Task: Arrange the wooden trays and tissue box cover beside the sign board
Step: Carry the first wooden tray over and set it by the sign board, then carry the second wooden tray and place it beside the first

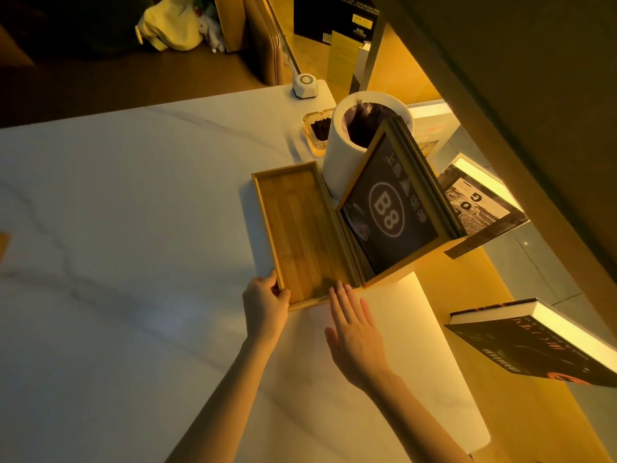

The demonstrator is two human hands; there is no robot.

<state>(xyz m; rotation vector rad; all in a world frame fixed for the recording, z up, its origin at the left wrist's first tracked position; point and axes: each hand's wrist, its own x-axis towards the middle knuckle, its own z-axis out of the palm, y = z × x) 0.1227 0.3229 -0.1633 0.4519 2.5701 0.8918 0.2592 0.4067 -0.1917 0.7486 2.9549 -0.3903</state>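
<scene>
A long wooden tray (300,225) lies flat on the white marble table (117,262), right against the left side of the black sign board (387,208) marked "B8" in its wooden frame. My left hand (265,300) grips the tray's near left corner, thumb over the rim. With fingers flat and spread, my right hand (354,329) rests at the tray's near right corner, fingertips touching its edge. No tissue box cover is in view.
A white cylindrical bin (340,152) with a dark liner stands behind the sign. A glass ashtray (315,130) and a small white device (304,85) sit further back. Books (541,345) lean on lit shelves at the right.
</scene>
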